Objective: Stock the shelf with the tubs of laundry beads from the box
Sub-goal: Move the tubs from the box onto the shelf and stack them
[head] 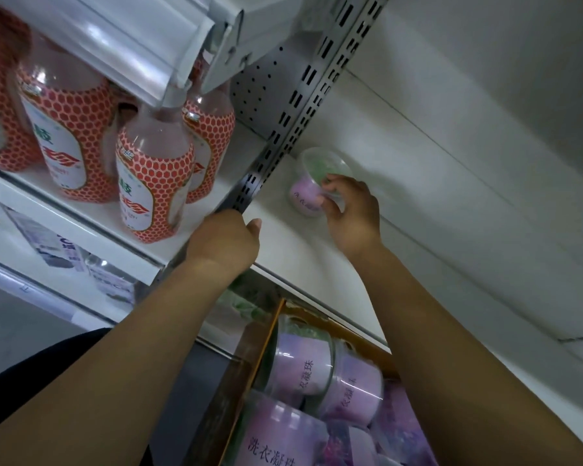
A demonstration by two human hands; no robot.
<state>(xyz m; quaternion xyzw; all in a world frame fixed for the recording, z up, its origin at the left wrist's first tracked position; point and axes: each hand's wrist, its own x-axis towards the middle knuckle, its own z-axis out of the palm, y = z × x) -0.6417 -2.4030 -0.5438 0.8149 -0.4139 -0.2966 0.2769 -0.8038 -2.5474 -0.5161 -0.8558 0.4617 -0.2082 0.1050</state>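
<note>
A clear tub of laundry beads [308, 183] with a lilac label stands at the back left corner of the white shelf [303, 250], next to the slotted metal upright [283, 129]. My right hand [350, 213] holds the tub's right side, fingers curled round it. My left hand [228, 240] grips the shelf's front edge at the foot of the upright, fingers curled over it. Below the shelf a cardboard box [266, 331] holds several more lilac tubs [300, 364].
Several bottles with red honeycomb labels [152, 183] fill the neighbouring shelf bay on the left. A white shelf edge strip [132, 45] hangs overhead at upper left. A lower shelf at left holds packaged goods [58, 243]. White shelf surface stretches to the right of the tub.
</note>
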